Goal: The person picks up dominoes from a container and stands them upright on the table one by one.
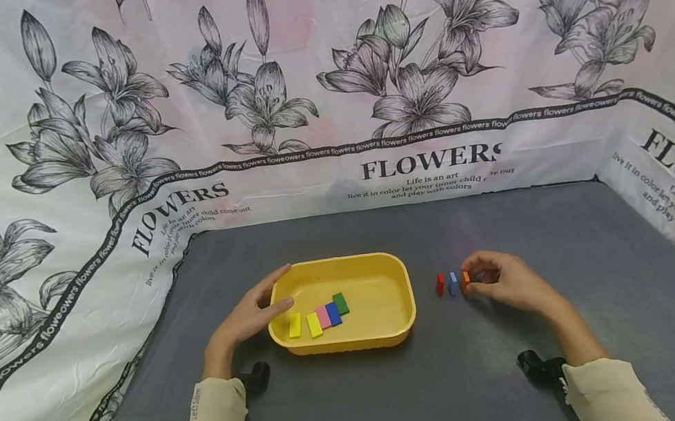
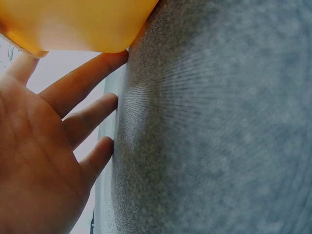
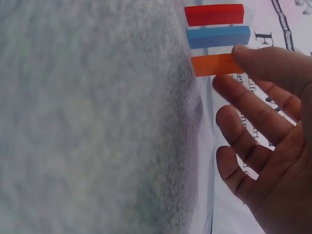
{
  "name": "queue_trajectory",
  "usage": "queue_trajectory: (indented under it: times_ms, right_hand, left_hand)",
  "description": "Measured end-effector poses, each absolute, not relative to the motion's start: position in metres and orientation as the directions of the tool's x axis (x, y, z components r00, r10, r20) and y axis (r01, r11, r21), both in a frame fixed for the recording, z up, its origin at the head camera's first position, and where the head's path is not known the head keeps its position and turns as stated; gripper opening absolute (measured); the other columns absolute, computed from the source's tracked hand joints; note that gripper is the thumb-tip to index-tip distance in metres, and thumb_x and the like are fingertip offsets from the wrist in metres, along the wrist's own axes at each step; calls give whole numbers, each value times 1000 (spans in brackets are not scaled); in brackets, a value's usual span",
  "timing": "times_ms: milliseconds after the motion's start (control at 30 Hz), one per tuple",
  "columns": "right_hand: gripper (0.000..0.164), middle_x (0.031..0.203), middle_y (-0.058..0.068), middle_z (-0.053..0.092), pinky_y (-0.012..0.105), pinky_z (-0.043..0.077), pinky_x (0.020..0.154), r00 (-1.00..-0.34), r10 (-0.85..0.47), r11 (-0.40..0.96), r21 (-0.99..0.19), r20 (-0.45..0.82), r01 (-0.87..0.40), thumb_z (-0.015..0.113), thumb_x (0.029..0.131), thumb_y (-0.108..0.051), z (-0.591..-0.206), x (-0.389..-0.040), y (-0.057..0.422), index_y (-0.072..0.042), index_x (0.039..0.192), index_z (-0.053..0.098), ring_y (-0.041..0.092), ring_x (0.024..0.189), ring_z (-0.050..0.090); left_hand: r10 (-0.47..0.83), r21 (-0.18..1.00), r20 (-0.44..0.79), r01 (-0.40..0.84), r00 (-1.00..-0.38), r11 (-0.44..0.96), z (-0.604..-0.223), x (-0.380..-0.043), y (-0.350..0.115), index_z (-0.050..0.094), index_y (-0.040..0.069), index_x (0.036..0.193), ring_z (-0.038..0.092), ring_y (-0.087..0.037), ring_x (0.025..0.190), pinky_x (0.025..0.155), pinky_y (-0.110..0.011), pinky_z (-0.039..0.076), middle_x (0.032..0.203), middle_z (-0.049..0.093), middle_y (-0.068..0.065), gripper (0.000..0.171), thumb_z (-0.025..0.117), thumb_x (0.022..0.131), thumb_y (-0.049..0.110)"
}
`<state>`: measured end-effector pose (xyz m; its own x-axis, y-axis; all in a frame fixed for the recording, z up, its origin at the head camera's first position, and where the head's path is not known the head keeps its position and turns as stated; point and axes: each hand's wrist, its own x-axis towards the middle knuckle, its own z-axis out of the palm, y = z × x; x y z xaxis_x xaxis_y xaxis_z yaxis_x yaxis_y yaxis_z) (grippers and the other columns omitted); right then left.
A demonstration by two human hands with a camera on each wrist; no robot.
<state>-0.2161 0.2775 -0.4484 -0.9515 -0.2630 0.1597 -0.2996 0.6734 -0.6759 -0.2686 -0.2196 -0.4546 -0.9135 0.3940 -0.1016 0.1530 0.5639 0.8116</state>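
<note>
A shallow yellow tray [image 1: 383, 336] sits on the table, with several small colored blocks lying on its floor, among them a green block [image 1: 340, 304]. At its left end my left hand [image 1: 256, 308] holds the rim, thumb over the edge and index finger along the back corner. In the left wrist view the other fingers spread below the tray wall [image 2: 83, 29]. Right of the tray, my right hand [image 1: 511, 281] pinches an upright orange block [image 3: 214, 65] between thumb and fingers. Beside it stand a blue block [image 3: 219, 37] and a red block [image 3: 214, 15], slightly apart in a row.
Inside the tray are also yellow [image 1: 295, 326], pink [image 1: 323, 317] and dark blue [image 1: 333, 314] blocks, toward its left side. The grey tabletop [image 1: 433, 394] ends at a white cloth backdrop [image 1: 310, 193] printed with flowers and lettering, behind and along both sides.
</note>
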Motion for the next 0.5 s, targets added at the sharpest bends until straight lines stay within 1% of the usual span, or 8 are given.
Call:
queue_trajectory:
  times_ms: [200, 367, 500]
  right_hand:
    - [33, 113, 10, 74, 27, 51, 65, -944, -268, 680, -656, 194, -328, 80, 89, -20, -437, -216, 272, -9, 118, 68, 12, 82, 60]
    - [35, 118, 13, 72, 28, 50, 64, -929, -290, 683, -629, 231, -370, 80, 89, -21, -422, -218, 257, -15, 122, 67, 15, 83, 58]
    - [34, 116, 8, 72, 30, 50, 66, -904, -323, 672, -605, 280, -428, 80, 89, -20, -414, -221, 236, -18, 120, 69, 19, 85, 57]
  left_hand:
    - [387, 811, -107, 145, -916, 567, -456, -270, -221, 31, 44, 158, 50, -34, 138, 118, -64, 34, 165, 37, -3, 68, 64, 98, 41]
    - [385, 813, -106, 143, -917, 565, -456, -270, -221, 31, 44, 157, 49, -34, 139, 118, -65, 33, 164, 37, -2, 68, 64, 98, 41]
    - [390, 814, -105, 146, -915, 562, -455, -269, -221, 31, 44, 158, 50, -34, 139, 118, -64, 33, 165, 36, -3, 68, 65, 98, 41]
